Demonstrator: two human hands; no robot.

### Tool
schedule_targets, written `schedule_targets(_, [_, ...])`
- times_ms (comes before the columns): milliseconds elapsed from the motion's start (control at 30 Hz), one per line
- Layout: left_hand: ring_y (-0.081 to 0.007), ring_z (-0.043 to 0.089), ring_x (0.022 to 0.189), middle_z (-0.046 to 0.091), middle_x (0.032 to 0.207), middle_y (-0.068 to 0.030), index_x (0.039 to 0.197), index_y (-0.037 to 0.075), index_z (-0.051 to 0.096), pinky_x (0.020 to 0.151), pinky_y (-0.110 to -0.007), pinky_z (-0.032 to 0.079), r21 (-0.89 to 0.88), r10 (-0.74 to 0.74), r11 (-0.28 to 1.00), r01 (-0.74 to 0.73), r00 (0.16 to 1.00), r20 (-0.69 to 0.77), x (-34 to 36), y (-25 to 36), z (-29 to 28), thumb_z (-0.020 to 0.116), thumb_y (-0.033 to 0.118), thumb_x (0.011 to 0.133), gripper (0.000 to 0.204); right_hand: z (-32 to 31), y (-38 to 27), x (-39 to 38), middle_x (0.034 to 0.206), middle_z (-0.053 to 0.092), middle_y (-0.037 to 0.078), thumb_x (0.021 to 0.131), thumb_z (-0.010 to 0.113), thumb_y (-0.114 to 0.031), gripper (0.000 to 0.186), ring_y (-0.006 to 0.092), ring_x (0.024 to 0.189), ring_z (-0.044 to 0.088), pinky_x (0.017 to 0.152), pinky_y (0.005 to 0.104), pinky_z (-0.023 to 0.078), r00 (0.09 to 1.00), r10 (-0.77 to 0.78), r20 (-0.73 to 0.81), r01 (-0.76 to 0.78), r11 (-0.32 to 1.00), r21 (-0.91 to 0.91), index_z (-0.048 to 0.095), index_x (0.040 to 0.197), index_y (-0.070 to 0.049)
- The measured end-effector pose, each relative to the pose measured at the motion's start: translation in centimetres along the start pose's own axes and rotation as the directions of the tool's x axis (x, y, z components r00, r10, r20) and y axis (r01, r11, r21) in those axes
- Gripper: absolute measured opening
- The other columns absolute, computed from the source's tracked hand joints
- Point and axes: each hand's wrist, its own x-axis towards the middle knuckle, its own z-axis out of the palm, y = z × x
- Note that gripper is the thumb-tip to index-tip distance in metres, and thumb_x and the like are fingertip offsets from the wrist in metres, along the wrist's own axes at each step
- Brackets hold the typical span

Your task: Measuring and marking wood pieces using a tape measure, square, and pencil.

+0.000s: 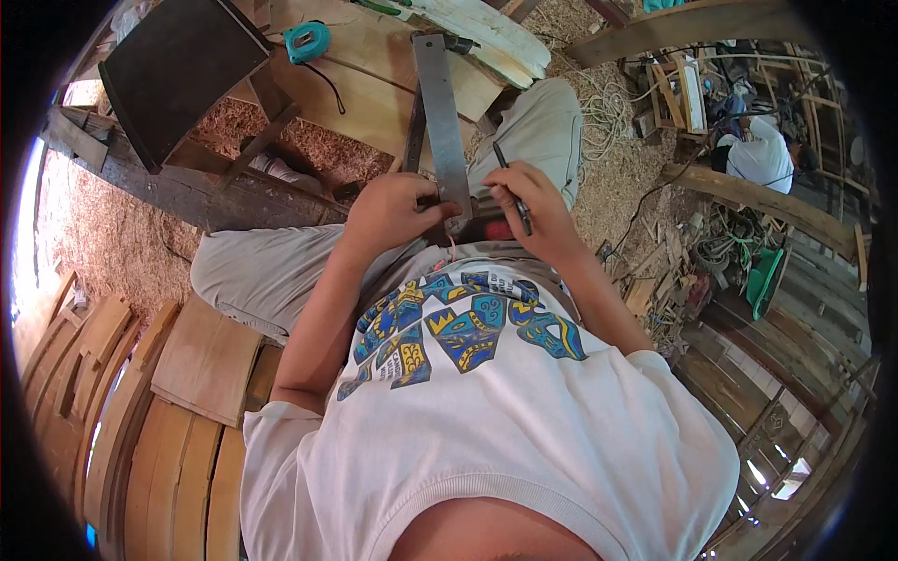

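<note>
In the head view, we look down on a wooden surface (365, 98) littered with gear. On it, near the far left corner, sits a teal tape measure (307, 42), its black strap trailing toward us. Left of that, a dark panel (187, 79) leans over shavings. A pale, weathered plank (496, 42) lies beyond the far end of the metal blade (440, 112), slightly to its right. Rope (608, 122) coils on the shaving-strewn floor (594, 84) at the right, where we also see a co-worker (762, 154) in white, well apart, bent over. Boards (201, 365) are stacked at lower left.

The blade runs from the surface back to our lap. Our left hand (398, 215) is curled around its near end, thumb laid across the metal. Our right hand (538, 206), just right of the blade, grips a black pen (513, 187) between thumb and fingers, the wrist bent inward.
</note>
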Motion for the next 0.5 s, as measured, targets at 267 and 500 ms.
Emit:
schedule_targets(267, [-0.0427, 0.065, 0.070, 0.064, 0.072, -0.0197, 0.078, 0.002, 0.071, 0.064, -0.050, 0.050, 0.016, 0.018, 1.000, -0.018, 1.000, -0.015, 0.1, -0.7, 0.5, 0.085, 0.043, 0.088, 0.045, 1.0, -0.7, -2.0, 0.095, 0.071, 0.009, 0.092, 0.082, -0.021, 0.020, 0.0312, 0.093, 0.067, 0.083, 0.0421, 0.046, 0.989, 0.028, 0.148, 0.004, 0.977, -0.213, 0.069, 0.101, -0.008])
schedule_targets(500, [-0.0429, 0.065, 0.078, 0.065, 0.080, -0.0200, 0.086, 0.003, 0.071, 0.069, -0.050, 0.051, -0.042, 0.060, 0.997, -0.062, 0.997, -0.039, 0.0, -0.8, 0.7, 0.080, 0.039, 0.095, 0.038, 0.6, -0.5, -1.8, 0.092, 0.069, 0.008, 0.092, 0.081, -0.018, 0.018, 0.0317, 0.087, 0.065, 0.081, 0.0423, 0.044, 0.998, -0.033, 0.058, 0.045, 0.977, -0.208, 0.069, 0.099, -0.007])
